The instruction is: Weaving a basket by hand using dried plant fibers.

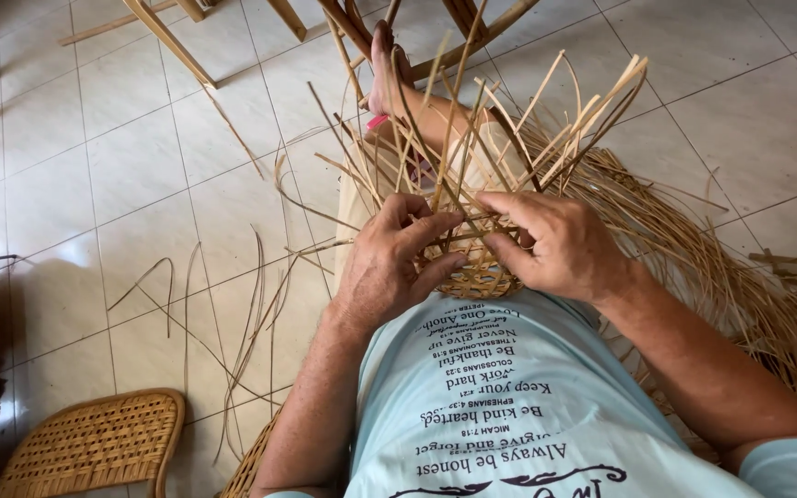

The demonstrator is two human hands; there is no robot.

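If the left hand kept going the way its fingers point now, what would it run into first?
The left hand points right, across the half-woven basket. It would probably meet the fingers of the right hand first, gripping the same strands close opposite; depth between them is hard to judge.

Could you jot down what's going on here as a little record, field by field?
Setting: pale tiled floor, seen from above
Work piece: small half-woven basket on the lap, loose cane strips sticking upward
Left hand: fingers gripping the basket's near side
Right hand: fingers pinching strips at the rim
Nearby: woven cane seat at lower left; heap of cane strands on the right
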